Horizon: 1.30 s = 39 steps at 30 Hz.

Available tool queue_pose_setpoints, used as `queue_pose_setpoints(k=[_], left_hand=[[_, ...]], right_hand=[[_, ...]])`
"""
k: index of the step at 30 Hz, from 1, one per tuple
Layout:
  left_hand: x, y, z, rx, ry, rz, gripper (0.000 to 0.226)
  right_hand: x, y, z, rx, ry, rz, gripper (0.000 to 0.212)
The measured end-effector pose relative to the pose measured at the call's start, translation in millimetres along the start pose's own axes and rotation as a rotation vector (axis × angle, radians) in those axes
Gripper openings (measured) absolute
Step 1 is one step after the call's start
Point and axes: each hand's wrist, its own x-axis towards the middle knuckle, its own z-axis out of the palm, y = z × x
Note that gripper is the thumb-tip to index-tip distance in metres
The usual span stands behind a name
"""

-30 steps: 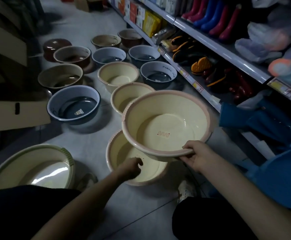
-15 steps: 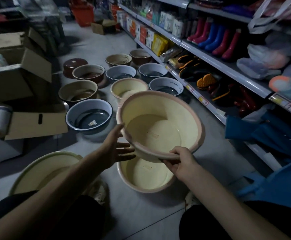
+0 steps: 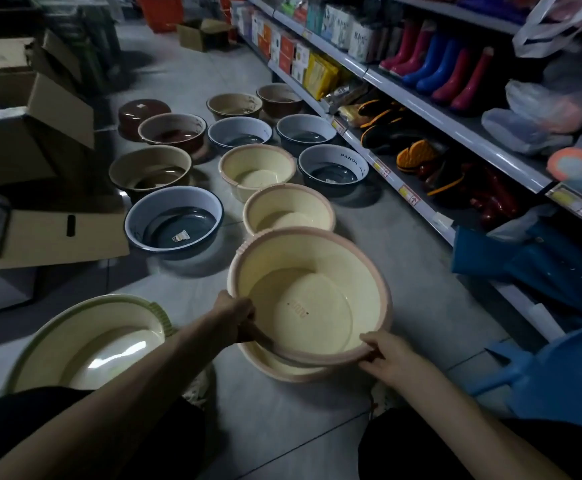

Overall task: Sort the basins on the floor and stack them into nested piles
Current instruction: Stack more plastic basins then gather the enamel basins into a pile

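A strip of bare floor [image 3: 404, 271] lies open between the basin rows [image 3: 165, 206] and the shelf [image 3: 417, 206], while boxes [image 3: 57, 233] wall the left and a green-rimmed basin [image 3: 54, 341] crowds the near left.

The left forearm [image 3: 127, 393] and the right forearm [image 3: 456, 410] are bare, and so are the left grip [image 3: 236, 317] and the right grip [image 3: 385, 355]. Black trousers [image 3: 57, 438] cover both knees. Beside the left knee shows a pale patterned shoe [image 3: 198, 386], dim.
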Motion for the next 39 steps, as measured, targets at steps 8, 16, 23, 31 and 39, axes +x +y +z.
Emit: queue_pose_setpoints(k=[8, 16, 23, 31, 39], left_hand=[[43.8, -32.5, -3.7, 0.098, 0.027, 0.111, 0.044], [68.0, -66.7, -5.5, 0.19, -0.051, -0.172, 0.041], [85.1, -90.6, -0.8, 0.229, -0.032, -0.242, 0.034], [104.9, -113.9, 13.3, 0.138, -0.003, -0.271, 0.027], [121.4, -132.8, 43.2, 0.037, -0.015, -0.257, 0.017]], right_hand=[[42.7, 25.6, 17.6, -0.05, 0.035, -0.026, 0.039], [78.5, 65.4, 4.0, -0.369, -0.007, 0.093, 0.051], [99.5, 69.0, 2.2, -0.478, 0.004, 0.087, 0.052], [134.5, 85.6, 22.3, -0.377, -0.029, 0.133, 0.064], [155.6, 110.1, 33.5, -0.203, 0.049, 0.055, 0.048]])
